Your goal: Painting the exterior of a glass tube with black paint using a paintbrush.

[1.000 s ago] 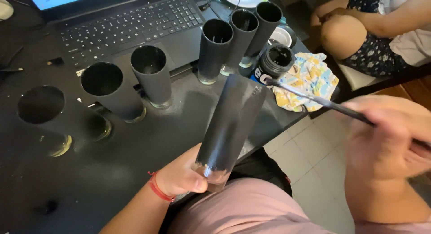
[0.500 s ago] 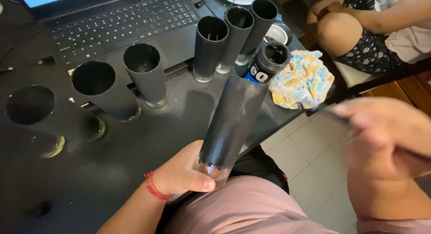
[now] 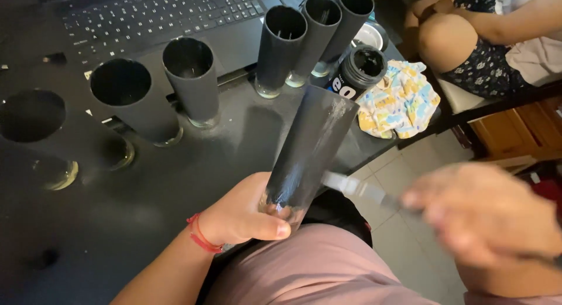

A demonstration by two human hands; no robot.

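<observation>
We see a glass tumbler (image 3: 310, 153) coated matt black, clear glass bare at its base, faint pale streaks on the coat. Upper left, matching matt-black glasses (image 3: 190, 76). Table (image 3: 146, 194) smooth, dull black. Upper right, printed cloth rag (image 3: 398, 106), soft and crumpled; glossy black plastic jar (image 3: 360, 71).

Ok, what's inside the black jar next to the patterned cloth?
The open black jar shows only a dark, glossy inside; it looks like black paint, but the level cannot be judged. Its lower part is hidden behind the black-painted glass held in the left hand.
</observation>
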